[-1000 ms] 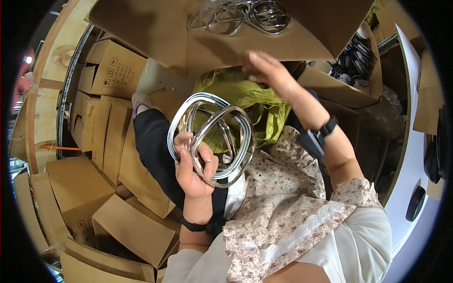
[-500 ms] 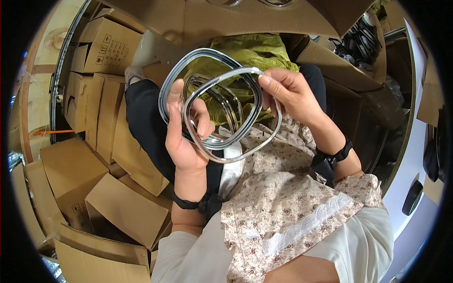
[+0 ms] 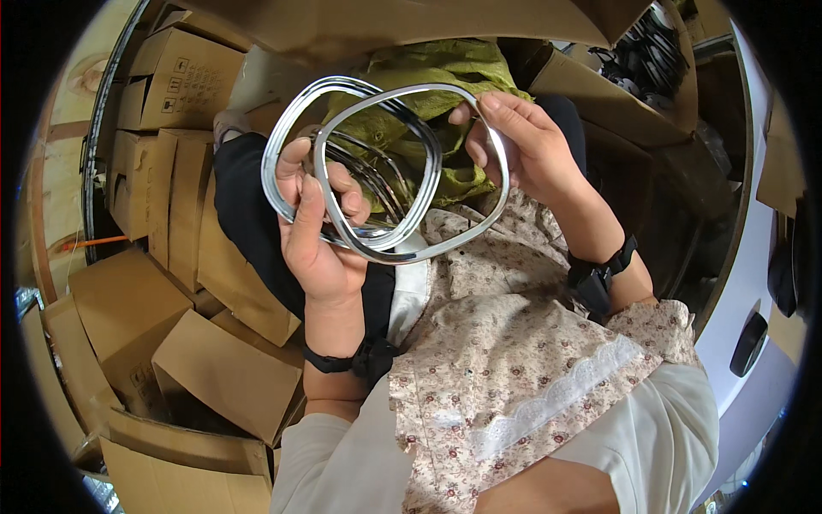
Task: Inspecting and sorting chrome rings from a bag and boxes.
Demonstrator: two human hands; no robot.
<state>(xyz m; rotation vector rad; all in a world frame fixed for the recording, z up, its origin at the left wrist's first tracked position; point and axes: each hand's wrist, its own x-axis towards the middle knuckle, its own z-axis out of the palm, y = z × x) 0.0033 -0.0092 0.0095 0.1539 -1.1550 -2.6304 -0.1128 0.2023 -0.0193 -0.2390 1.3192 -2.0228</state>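
My left hand point(image 3: 321, 240) is closed around a stack of shiny chrome ring frames point(image 3: 269, 167), rounded squares in outline. Its thumb presses on the near left side of a separate chrome ring frame point(image 3: 411, 256), which overlaps the stack. My right hand point(image 3: 535, 150) grips that same ring at its upper right, thumb and fingers pinching the rim. The ring is tilted, its glossy face turned up. More ring edges show inside the stack, above a yellow-green woven sack point(image 3: 449, 64).
Cardboard boxes point(image 3: 227, 373) crowd the left side, and a large carton point(image 3: 385, 21) reaches across the far edge. At the far right, an open box point(image 3: 599, 90) holds black parts. A white panel point(image 3: 728, 291) runs along the right, and a floral apron point(image 3: 505, 343) covers my lap.
Both hands have shifted slightly left and away from me with the rings. The single ring has turned to show its shiny face, and my left thumb has come down onto it.
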